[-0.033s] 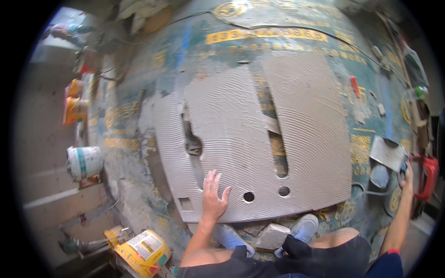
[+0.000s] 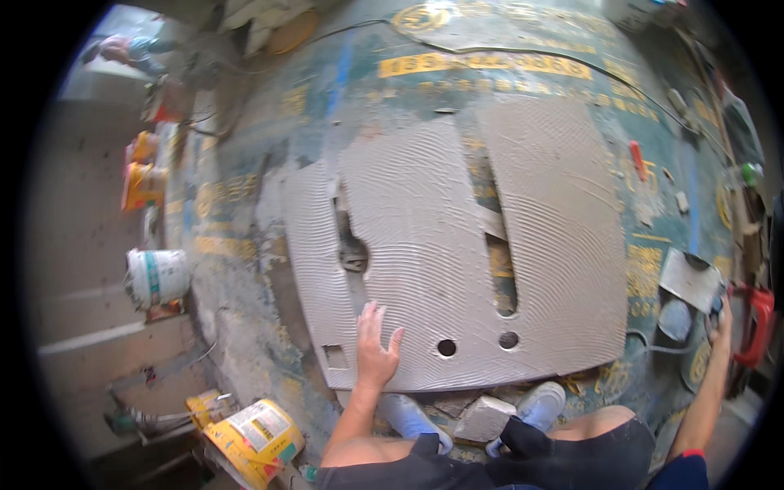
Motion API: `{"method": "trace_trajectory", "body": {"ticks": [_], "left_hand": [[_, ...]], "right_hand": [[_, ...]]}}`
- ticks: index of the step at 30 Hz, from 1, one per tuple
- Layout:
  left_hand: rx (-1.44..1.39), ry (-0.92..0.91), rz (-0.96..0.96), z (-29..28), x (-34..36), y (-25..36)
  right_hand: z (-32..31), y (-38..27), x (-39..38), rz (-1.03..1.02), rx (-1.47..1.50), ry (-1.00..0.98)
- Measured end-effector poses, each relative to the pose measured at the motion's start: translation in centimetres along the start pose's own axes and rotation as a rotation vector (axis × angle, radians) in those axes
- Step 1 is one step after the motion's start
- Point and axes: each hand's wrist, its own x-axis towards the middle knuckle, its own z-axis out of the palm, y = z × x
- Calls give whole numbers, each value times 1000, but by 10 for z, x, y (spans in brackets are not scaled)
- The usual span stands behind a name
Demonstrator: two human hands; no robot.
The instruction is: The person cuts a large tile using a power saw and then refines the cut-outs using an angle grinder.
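A large slab (image 2: 563,245) lies before me, coated in grey, ridged adhesive. Two long slots, two round holes and a small square hole pass through it. My left hand (image 2: 377,347) is open, fingers spread, over the slab's near left part beside the square hole; whether it touches the adhesive I cannot tell. Far to the right, my right hand (image 2: 720,322) is closed around a dark, bluish thing, mostly hidden by the fingers. Next to that hand are a pale square plate (image 2: 686,276) with a dark notch and a rounded pale piece (image 2: 674,319).
A red-framed tool (image 2: 755,327) stands beyond my right hand. A yellow bucket (image 2: 257,441) is at lower left, a white bucket (image 2: 159,276) farther up. A red-handled tool (image 2: 638,160) lies right of the slab. A cable (image 2: 523,53) crosses the far side. A block (image 2: 484,419) sits between my shoes.
The view has shifted slightly, so the slab and buckets appear a little farther right. Both hands keep nearly the same pose.
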Motion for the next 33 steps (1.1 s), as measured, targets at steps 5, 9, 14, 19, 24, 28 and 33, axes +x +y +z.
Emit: {"method": "trace_trajectory", "body": {"ticks": [5, 9, 14, 19, 24, 28, 33], "left_hand": [[100, 226, -313, -30, -28, -54], [182, 258, -588, -46, -95, -148], [-318, 179, -790, -17, -46, -180], [-774, 163, -773, -5, -17, -229], [-708, 228, -719, 12, -13, -269], [-658, 333, -731, 20, -11, -275], [-836, 355, -781, 10, -8, -238]], "right_hand": [[84, 2, -100, -930, -923, 639], [250, 66, -248, -633, -710, -260], [253, 79, -168, -515, -820, -244], [297, 90, -143, -297, -436, -481], [319, 86, -156, -474, -690, -339], [327, 95, -156, -473, -616, -316], [302, 92, -142, -492, -625, -347]]}}
